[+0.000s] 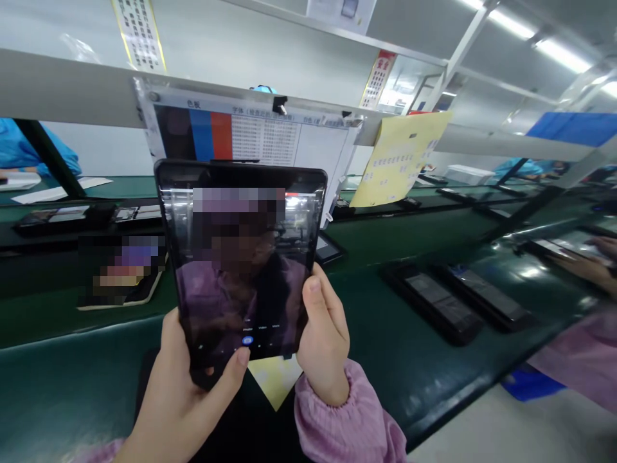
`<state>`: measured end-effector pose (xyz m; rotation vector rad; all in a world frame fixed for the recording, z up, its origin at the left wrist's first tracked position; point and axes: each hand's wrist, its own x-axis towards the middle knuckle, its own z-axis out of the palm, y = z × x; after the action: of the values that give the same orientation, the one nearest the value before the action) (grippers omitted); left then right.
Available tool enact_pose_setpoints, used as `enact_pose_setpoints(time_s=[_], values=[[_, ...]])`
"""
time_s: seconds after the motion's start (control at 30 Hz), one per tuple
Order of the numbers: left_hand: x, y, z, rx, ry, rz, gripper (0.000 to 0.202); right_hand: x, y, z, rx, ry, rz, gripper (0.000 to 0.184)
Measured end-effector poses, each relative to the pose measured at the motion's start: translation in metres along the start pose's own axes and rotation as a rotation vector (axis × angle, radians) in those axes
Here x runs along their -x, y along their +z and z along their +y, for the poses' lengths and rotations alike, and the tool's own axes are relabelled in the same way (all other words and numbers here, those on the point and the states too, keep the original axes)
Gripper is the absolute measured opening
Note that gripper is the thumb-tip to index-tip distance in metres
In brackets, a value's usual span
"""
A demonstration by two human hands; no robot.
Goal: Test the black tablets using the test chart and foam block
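Observation:
A black tablet (243,276) is held upright between both my hands, its screen towards me and showing a camera view with a row of controls along the bottom. My left hand (193,386) grips the lower left corner, the thumb lying over the bottom edge near a round blue button. On the right side edge, my right hand (325,321) is closed with the thumb at the front. Behind the tablet hangs a clear-sleeved chart (289,138) with colour bars and small print. Part of a yellow paper (276,379) shows below the tablet.
On the green bench (380,360), a black tray (434,299) and another tray (482,292) hold devices at right. A pixelated device (125,270) lies left. A yellow sheet (402,157) hangs from the rail. A co-worker's hand (585,257) is at far right.

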<state>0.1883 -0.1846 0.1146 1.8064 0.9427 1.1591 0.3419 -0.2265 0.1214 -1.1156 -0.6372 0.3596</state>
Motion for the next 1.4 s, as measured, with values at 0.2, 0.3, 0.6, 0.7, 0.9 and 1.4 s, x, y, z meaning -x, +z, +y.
enact_pose_setpoints(time_s=[0.2, 0.3, 0.6, 0.7, 0.9, 1.4], values=[[0.001, -0.002, -0.002, -0.020, -0.012, 0.010, 0.045, 0.001, 0.001, 0.001, 0.000, -0.024, -0.036, 0.048], [0.001, -0.002, -0.002, -0.009, -0.020, 0.009, 0.045, 0.003, 0.000, 0.003, 0.015, 0.011, 0.008, 0.051], [0.005, 0.001, 0.001, 0.078, -0.044, 0.035, 0.049, 0.002, 0.007, -0.021, -0.115, 0.027, -0.218, 0.043], [0.003, -0.001, -0.001, 0.046, -0.046, 0.035, 0.051, 0.001, 0.011, -0.025, -0.112, 0.025, -0.206, 0.044], [0.002, -0.002, -0.003, 0.000, -0.027, 0.034, 0.050, 0.003, 0.006, -0.015, -0.079, 0.033, -0.133, 0.044], [0.006, -0.008, -0.011, 0.056, 0.056, -0.013, 0.034, 0.002, 0.011, -0.019, -0.075, 0.023, -0.155, 0.045]])
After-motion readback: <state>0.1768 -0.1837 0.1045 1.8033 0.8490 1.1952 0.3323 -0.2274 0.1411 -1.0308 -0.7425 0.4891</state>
